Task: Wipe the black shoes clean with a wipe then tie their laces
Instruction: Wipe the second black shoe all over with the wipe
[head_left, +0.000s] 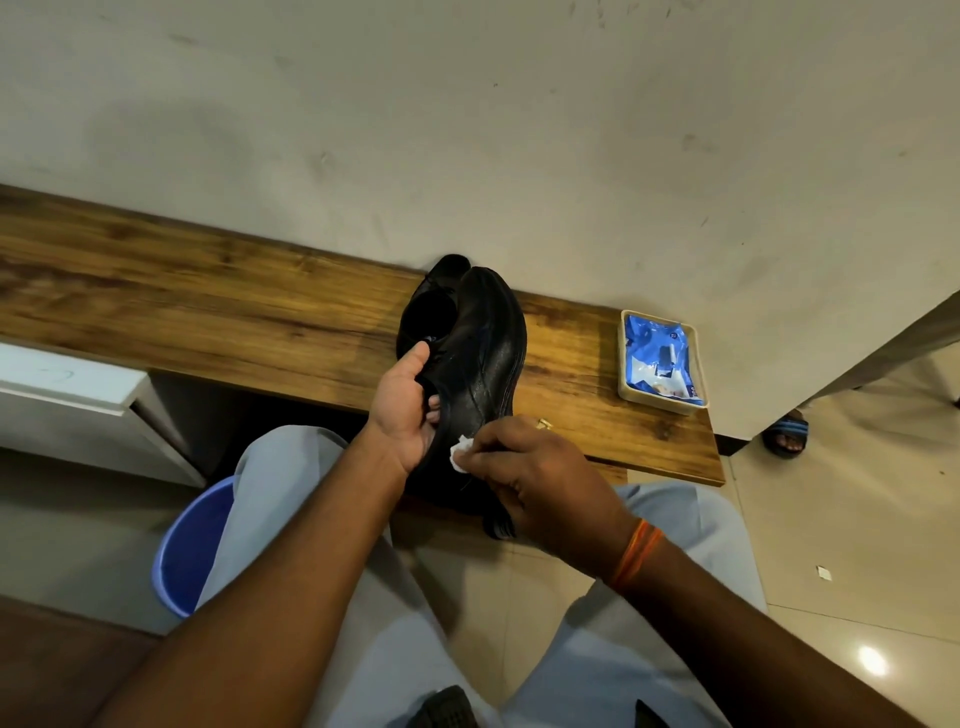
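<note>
blue plastic bucket (192, 545): round, on the tiled floor at the left under the table edge, partly hidden by a grey trouser leg; what it holds cannot be seen.
white cabinet (67, 400): low, at the far left, below the table's near edge.
long brown wood-grain table (208, 291): runs from the left edge to a squared right end; its far edge meets the beige wall; bare wood lies open to the left of the shoes.
black leather shoes (483, 348): two, one held up over the table's near edge, sole side to the right; the second stands on the table just behind it, its dark opening showing.
left hand (408, 410): fingers curled into the collar of the held shoe, thumb outside, gripping it.
small white crumpled wipe (461, 448): one, pressed on the shoe's side near the heel.
right hand (545, 478): fingers pinching the wipe; orange thread bands on the wrist.
cream rectangular plastic tray (631, 389): near the table's right end, well apart from the shoes; it holds one blue wipe packet (660, 358).
blue sandal (787, 436): one, on a foot on the floor beyond the table's right end.
</note>
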